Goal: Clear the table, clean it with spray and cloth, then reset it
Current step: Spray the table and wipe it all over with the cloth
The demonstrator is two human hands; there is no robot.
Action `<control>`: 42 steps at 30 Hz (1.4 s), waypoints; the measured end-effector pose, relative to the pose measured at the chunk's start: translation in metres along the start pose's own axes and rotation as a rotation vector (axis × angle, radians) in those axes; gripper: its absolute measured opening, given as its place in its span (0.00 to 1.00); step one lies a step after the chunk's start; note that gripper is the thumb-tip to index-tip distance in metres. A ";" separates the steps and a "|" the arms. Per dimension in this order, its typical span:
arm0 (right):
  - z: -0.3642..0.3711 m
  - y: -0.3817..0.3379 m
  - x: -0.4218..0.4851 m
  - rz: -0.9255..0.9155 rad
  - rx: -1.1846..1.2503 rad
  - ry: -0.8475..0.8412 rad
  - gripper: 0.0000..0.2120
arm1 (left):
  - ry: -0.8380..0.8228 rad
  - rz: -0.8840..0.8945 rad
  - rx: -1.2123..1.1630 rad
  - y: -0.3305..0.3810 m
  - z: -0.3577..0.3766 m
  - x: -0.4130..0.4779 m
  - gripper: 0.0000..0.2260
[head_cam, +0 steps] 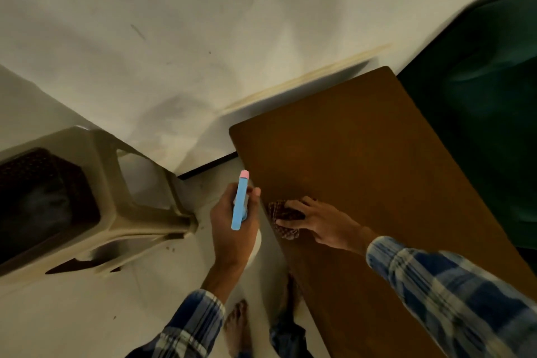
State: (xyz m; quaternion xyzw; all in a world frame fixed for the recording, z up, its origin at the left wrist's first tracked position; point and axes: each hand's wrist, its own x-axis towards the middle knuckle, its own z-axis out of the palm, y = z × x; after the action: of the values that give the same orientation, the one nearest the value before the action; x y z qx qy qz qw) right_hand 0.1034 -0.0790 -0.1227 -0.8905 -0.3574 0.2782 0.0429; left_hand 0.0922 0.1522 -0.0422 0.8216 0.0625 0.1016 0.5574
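A beige plastic stool [96, 200] stands on the pale floor [72, 314] to my left, close to the near corner of the tabletop [363, 154], with something dark under its seat that I cannot make out. A dark green surface [488, 125], blurred, lies along the far side of the tabletop, and the white wall [203, 23] rises behind. My bare foot [236, 325] shows on the floor below. The tabletop is plain brown wood with rounded corners and carries nothing but the cloth [286, 219]. That cloth is dark, reddish and patterned, bunched at the left edge of the tabletop, and my right hand [312, 219] presses down on it with fingers spread. My left hand [234, 222] is clenched around the spray bottle [240, 202], held over the floor just beside the tabletop's edge; its top is light blue with a pink tip, its body mostly hidden in my grip.
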 end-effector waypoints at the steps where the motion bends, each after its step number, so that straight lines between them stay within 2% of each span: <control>1: -0.001 0.009 0.003 -0.005 -0.022 0.026 0.40 | -0.006 0.016 0.008 0.003 0.008 -0.001 0.17; 2: -0.002 0.019 0.008 0.030 -0.018 0.071 0.41 | -0.013 0.018 0.012 0.005 0.015 -0.002 0.18; 6: -0.012 0.070 0.015 0.372 0.111 0.283 0.40 | -0.050 0.032 -0.014 0.016 0.057 0.004 0.19; 10: -0.014 0.132 -0.011 0.559 0.184 0.369 0.38 | -0.127 0.051 0.004 0.037 0.106 0.012 0.15; 16: 0.001 0.232 -0.096 0.874 0.358 0.445 0.35 | -0.278 0.118 0.006 0.071 0.201 0.018 0.08; 19: 0.018 0.255 -0.138 1.038 0.468 0.496 0.37 | -0.360 0.144 -0.007 0.094 0.236 0.012 0.11; 26: 0.065 0.240 -0.217 1.377 0.687 0.630 0.34 | -0.433 0.136 -0.009 0.105 0.267 -0.010 0.08; 29: 0.070 0.210 -0.210 1.395 0.700 0.639 0.35 | -0.421 0.104 -0.005 0.100 0.261 -0.021 0.06; 33: 0.059 0.164 -0.160 1.323 0.678 0.613 0.36 | -0.358 0.108 0.017 0.091 0.239 -0.033 0.07; 38: 0.033 0.091 -0.078 1.063 0.624 0.484 0.39 | -0.268 0.123 0.063 0.078 0.195 -0.041 0.08; 42: 0.045 0.015 -0.042 0.735 0.545 0.422 0.38 | -0.169 0.109 0.101 0.067 0.148 -0.047 0.09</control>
State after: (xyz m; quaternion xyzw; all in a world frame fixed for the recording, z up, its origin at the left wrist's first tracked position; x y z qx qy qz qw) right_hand 0.0642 -0.1236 -0.1456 -0.9508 0.0821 0.1718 0.2446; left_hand 0.0809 -0.0162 -0.0370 0.8565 -0.0245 0.0586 0.5122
